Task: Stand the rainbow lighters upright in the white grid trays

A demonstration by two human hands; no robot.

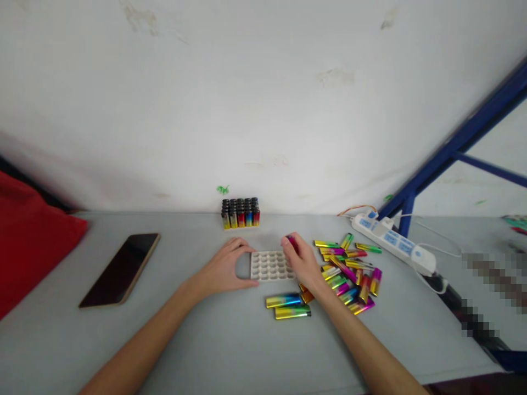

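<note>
Two bare hands at work on a grey table (206, 340). Left hand (224, 269) rests at the left edge of a pale slotted tray (269, 266), thumb and fingers spread loosely against its side, holding nothing else. Right hand (302, 262) sits at the tray's right far corner, fingers pinched shut on a pink lighter (291, 240); only the lighter's top shows above the knuckles, the rest hidden in the grip. Tray slots look empty, though the right-hand rows are covered by the hand. Loose heap of metallic rainbow lighters (348, 271) just right of the right hand, overlapping so a count is not possible; the wrist hides some. Two more lighters (288, 306) lie side by side near the tray's front edge. Filled tray of upright lighters (241, 213) stands at the wall, well behind. Dark phone (121, 269) lies to the left, screen blank. White power strip (391, 241) at right; red cloth (33, 241) cut off at the left edge. Far right is pixelated, unreadable.
</note>
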